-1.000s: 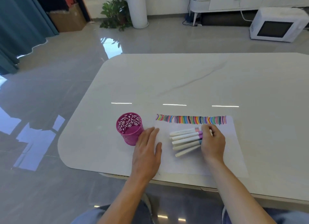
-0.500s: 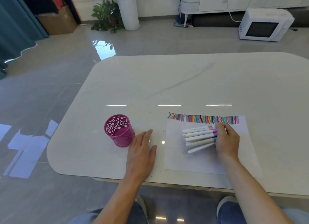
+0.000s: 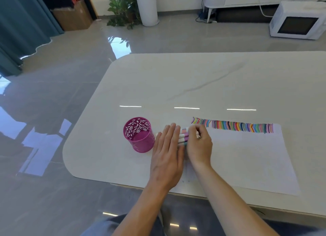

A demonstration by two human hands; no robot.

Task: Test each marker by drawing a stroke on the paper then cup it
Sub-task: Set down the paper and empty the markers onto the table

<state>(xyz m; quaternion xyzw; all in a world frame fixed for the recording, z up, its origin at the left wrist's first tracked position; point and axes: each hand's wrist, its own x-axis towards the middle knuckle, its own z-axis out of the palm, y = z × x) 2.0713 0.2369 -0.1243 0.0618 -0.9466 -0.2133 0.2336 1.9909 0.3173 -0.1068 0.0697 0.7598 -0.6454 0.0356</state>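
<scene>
On my feed the left hand [image 3: 166,158] and right hand [image 3: 199,147] are both bare. Back from each wrist, the left forearm [image 3: 141,209] and right forearm [image 3: 234,200] run uncovered to the edge of my view. Beneath the forearms I make out blue-grey trousers [image 3: 114,225], plain and blurred, over both knees.

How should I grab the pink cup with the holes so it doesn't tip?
Wrap your hand round the side wall of the pink pen cup, about halfway up, coming from its left. It stands upright, round and empty, so the wall is easy to hold. Its right side is crowded: the left hand lies flat beside it over the markers, which the right hand grips.
</scene>
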